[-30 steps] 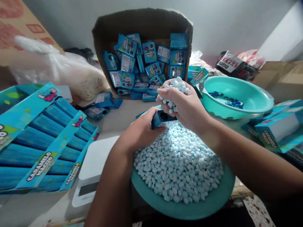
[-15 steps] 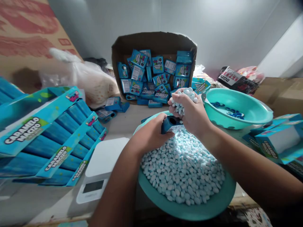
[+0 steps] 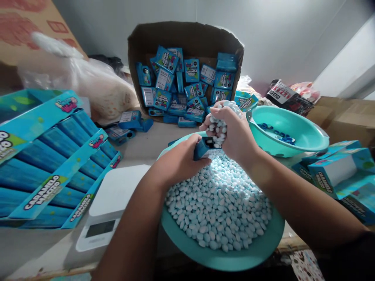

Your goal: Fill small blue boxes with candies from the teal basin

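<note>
My left hand [image 3: 181,158] grips a small blue candy box [image 3: 201,149] over the far side of a teal basin [image 3: 187,242]. The box has a hole in its upper end. Just above and to the right of it, my right hand [image 3: 231,127] is closed around a handful of pale blue and white candies [image 3: 218,130]. Some of these candies spill from the fingers at the box's opening. Loose candies of the same kind [image 3: 222,210] fill much of the basin below both hands.
Behind stands a cardboard box [image 3: 164,33] of small blue boxes. A white scale [image 3: 117,191] and stacked display trays [image 3: 55,156] lie left. At right are a second teal basin [image 3: 307,132] with blue caps and open blue cartons [image 3: 336,171]. A plastic bag [image 3: 102,89] sits at back left.
Candies now drop from my right hand toward the box opening, its fingers looser than before. The whole view has shifted slightly, so the scene sits farther left.
</note>
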Motion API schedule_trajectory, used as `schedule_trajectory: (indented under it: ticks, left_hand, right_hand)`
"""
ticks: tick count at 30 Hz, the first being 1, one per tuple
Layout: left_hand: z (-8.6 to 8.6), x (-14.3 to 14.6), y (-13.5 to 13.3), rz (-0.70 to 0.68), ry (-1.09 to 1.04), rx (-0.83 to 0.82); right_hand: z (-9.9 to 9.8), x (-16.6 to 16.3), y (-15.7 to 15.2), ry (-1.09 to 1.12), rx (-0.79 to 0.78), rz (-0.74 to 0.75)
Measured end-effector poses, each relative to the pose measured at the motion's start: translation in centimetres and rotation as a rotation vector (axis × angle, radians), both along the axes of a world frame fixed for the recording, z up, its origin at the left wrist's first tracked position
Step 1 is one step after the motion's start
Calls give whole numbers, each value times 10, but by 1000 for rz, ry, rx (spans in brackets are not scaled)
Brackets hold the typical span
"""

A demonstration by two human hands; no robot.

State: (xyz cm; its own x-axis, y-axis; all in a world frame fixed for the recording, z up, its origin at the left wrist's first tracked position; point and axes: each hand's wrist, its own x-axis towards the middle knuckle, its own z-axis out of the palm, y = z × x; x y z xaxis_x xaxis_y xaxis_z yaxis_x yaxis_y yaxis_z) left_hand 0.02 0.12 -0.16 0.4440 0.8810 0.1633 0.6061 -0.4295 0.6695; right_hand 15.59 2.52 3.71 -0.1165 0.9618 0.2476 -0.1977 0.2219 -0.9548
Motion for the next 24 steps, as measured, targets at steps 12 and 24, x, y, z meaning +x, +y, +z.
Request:
schedule_trajectory:
  ticks: [12,24]
  left_hand:
    - [-9,-3,4,-27,31,-8]
    - [-9,-3,3,-23,37,-5]
  right_hand:
    - [4,1,-1,20,-14,74]
    - [6,3,-3,-99,49,58]
